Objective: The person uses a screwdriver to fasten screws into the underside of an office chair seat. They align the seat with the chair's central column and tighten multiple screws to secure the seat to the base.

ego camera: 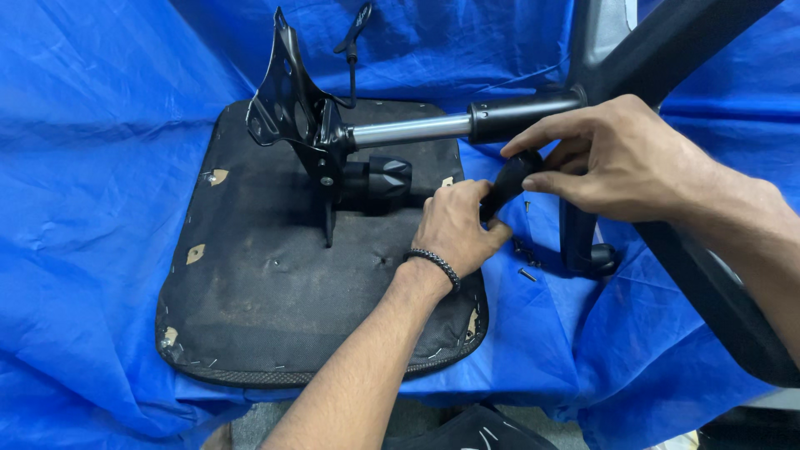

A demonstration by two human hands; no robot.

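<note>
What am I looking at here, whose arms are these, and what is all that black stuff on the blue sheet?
There is no machine here: these are a person's two bare hands, filmed by a camera on their head that looks down. A blue tarp covers the surface. On it lies an office chair seat, upside down, its black underside showing. Above it is a black metal tilt mechanism joined to a shiny gas cylinder, which runs into the black chair base. The left hand, with a beaded bracelet on its wrist, and the right hand together grip a small black part. A few loose screws lie on the tarp nearby.
</note>
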